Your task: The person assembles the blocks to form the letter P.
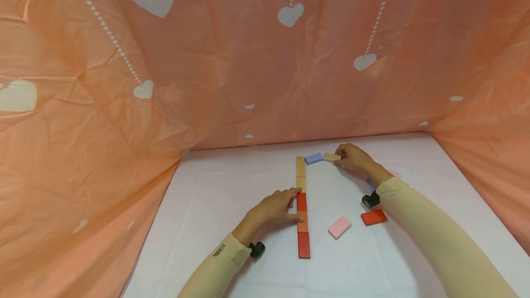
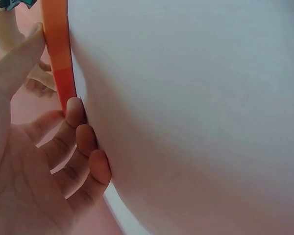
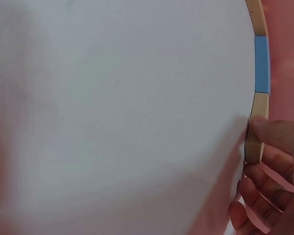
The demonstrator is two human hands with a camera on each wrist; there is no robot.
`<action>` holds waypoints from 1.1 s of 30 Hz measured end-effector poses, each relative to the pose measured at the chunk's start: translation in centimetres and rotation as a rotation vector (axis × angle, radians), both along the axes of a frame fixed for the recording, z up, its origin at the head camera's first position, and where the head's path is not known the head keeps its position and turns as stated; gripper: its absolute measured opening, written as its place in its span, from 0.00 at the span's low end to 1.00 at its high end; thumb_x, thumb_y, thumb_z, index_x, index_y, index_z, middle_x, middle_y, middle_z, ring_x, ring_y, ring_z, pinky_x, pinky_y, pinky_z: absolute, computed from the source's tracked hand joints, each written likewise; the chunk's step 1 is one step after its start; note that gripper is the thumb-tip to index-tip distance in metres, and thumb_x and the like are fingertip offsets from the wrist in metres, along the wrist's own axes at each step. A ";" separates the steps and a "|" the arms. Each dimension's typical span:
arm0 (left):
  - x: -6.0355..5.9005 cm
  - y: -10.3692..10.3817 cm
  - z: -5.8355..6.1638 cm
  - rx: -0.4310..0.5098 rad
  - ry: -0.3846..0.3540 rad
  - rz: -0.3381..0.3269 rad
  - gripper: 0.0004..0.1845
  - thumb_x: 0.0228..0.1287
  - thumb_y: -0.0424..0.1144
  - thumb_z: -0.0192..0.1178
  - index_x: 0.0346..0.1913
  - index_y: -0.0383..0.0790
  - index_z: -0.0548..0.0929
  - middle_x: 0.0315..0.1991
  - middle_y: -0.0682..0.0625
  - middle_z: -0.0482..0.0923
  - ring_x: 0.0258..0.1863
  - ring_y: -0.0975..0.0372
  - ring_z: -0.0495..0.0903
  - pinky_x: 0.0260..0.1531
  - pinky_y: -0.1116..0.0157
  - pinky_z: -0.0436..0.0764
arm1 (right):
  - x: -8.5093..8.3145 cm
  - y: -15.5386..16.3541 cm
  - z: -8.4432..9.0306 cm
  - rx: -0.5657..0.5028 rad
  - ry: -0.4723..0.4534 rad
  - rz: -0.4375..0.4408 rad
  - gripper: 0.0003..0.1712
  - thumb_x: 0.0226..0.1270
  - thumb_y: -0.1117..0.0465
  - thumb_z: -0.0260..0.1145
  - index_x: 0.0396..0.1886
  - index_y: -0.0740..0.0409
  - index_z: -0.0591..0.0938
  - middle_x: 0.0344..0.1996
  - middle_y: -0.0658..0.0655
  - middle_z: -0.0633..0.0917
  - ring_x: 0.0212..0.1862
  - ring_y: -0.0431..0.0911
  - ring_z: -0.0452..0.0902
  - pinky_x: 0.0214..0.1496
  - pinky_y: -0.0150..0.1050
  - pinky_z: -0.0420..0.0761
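Note:
A straight row of flat blocks runs away from the person: a red block point(image 1: 304, 245) nearest, then an orange block point(image 1: 302, 226), another red block point(image 1: 302, 200) and two plain wooden blocks point(image 1: 301, 167). My left hand point(image 1: 271, 208) rests along this row, thumb at the orange block's side, forefinger where red meets wood. From the row's far end a blue block point(image 1: 313, 158) extends rightward. Beyond it, my right hand point(image 1: 355, 157) pinches a plain wooden block point(image 3: 258, 106) between thumb and fingers. In the right wrist view, that block's end meets the blue block's end.
On the white tabletop point(image 1: 223, 187), a pink block point(image 1: 339, 227) and a red block point(image 1: 374, 217) lie right of the row. Another blue block point(image 1: 371, 185) and a pink piece point(image 1: 393, 173) are partly hidden by the right forearm. An orange-pink curtain point(image 1: 232, 77) encloses the back and sides.

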State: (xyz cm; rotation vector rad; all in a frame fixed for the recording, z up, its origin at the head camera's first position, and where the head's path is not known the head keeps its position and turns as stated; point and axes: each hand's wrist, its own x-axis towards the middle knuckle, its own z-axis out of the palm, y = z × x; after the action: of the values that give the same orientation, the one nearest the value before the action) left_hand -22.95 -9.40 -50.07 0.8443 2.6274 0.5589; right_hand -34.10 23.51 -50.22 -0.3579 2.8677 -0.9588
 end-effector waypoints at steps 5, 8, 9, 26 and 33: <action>0.0 0.0 0.0 0.002 -0.001 -0.007 0.50 0.63 0.59 0.77 0.82 0.43 0.68 0.39 0.57 0.74 0.39 0.66 0.71 0.38 0.68 0.71 | 0.1 -0.1 0.1 0.009 -0.009 0.002 0.17 0.71 0.59 0.75 0.50 0.66 0.83 0.40 0.61 0.80 0.43 0.54 0.75 0.48 0.47 0.73; 0.0 -0.1 0.0 0.001 0.001 -0.008 0.50 0.63 0.59 0.77 0.82 0.43 0.68 0.39 0.58 0.74 0.39 0.66 0.71 0.38 0.68 0.71 | 0.3 -0.2 0.3 0.009 -0.012 0.004 0.17 0.71 0.59 0.75 0.50 0.66 0.83 0.40 0.61 0.80 0.43 0.54 0.75 0.48 0.48 0.73; -0.1 0.0 0.0 -0.002 0.002 -0.008 0.50 0.63 0.59 0.77 0.82 0.43 0.67 0.39 0.58 0.74 0.39 0.66 0.71 0.38 0.68 0.72 | 0.4 -0.2 0.4 0.007 -0.013 0.003 0.17 0.71 0.59 0.75 0.50 0.66 0.83 0.40 0.61 0.80 0.42 0.54 0.75 0.48 0.48 0.73; -0.2 0.0 0.0 -0.025 0.002 -0.011 0.51 0.63 0.61 0.76 0.83 0.44 0.66 0.38 0.59 0.74 0.41 0.65 0.71 0.39 0.67 0.72 | -0.1 0.2 0.0 -0.007 -0.035 0.006 0.18 0.72 0.58 0.75 0.53 0.66 0.83 0.40 0.61 0.80 0.43 0.54 0.75 0.50 0.49 0.74; -0.1 -0.1 0.0 -0.016 -0.001 -0.008 0.51 0.63 0.61 0.76 0.82 0.43 0.66 0.38 0.58 0.74 0.40 0.65 0.71 0.39 0.67 0.71 | 0.5 0.9 0.0 -0.069 -0.048 0.000 0.25 0.75 0.56 0.73 0.63 0.64 0.78 0.50 0.68 0.81 0.52 0.60 0.77 0.61 0.60 0.76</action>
State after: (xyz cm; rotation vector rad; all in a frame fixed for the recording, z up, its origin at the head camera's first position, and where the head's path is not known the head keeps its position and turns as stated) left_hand -23.09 -9.52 -50.05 0.8494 2.6227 0.5347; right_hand -33.62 24.39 -50.17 -0.3354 2.7974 -1.0532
